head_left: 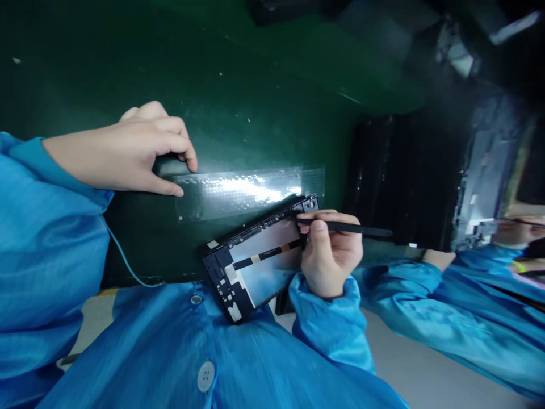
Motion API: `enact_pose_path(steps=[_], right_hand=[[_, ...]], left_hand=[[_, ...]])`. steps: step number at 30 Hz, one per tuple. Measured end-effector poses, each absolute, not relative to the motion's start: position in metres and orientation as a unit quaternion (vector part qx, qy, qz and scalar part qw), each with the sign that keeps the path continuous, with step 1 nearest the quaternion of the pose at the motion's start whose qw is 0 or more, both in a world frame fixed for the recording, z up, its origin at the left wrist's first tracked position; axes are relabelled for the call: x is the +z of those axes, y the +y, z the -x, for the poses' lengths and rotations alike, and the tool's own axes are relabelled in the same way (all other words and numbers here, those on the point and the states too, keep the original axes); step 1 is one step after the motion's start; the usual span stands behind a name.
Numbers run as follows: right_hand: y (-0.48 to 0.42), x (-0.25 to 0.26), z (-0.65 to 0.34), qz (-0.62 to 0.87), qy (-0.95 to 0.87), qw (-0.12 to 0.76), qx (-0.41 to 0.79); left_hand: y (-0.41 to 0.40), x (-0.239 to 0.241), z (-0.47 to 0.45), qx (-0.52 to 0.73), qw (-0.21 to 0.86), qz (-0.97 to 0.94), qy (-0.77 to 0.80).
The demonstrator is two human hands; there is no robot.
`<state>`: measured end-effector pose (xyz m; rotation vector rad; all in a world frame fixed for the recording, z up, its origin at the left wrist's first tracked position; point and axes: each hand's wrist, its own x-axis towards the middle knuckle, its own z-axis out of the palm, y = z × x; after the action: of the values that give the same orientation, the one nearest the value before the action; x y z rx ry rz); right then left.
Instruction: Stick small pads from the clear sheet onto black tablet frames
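Left hand (147, 147): at the left of the frame, thumb and forefinger stand apart with a small gap, the other fingers curled; the fingertips are at the left end of the clear strip, but I cannot tell whether they touch it.
Right hand (332, 255): right of the middle, pinching a slim black tool (368, 230) between thumb and fingers.
Opened device (260, 271): lower middle of the frame, tilted, its lower corner reaching past the worktop edge over my blue garment (164, 341).
Inside of the device: a smooth silvery panel, crossed by a flat dark ribbon (276, 250); the frame is black, with small pale patches at the lower left end.
Clear strip (238, 196): long, thin, glossy, with strong glare, lying on the dark green worktop (106, 74) just above the device.
Tool handling: I judge a light, shallow angle is best, because the panel could scratch and the ribbon could crease.
Device support: this tilted body should have steady support, in my opinion.
Strip handling: by its edges only, I think; such film seems easy to bend.
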<state>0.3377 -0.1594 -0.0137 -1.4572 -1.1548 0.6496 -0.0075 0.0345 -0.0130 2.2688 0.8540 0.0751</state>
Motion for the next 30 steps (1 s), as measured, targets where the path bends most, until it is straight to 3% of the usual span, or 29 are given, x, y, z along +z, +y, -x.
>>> enact_pose_path(steps=[5,8,17,30], right_hand=[[-0.161,-0.021,-0.334,0.639,-0.499,0.537,0.233],[-0.157,-0.003,-0.33,0.622,-0.522,0.51,0.283],[-0.102,0.033,-0.347,0.526,-0.693,0.231,0.435],[-0.103,0.023,-0.341,0.478,-0.728,0.204,0.448]], left_hand=[[0.037,-0.017,0.012,0.056,0.351,-0.878,0.319],[0.036,-0.015,0.011,0.047,0.357,-0.874,0.327],[0.033,-0.01,0.007,0.046,0.361,-0.87,0.334],[0.033,-0.01,0.005,0.026,0.354,-0.868,0.347]])
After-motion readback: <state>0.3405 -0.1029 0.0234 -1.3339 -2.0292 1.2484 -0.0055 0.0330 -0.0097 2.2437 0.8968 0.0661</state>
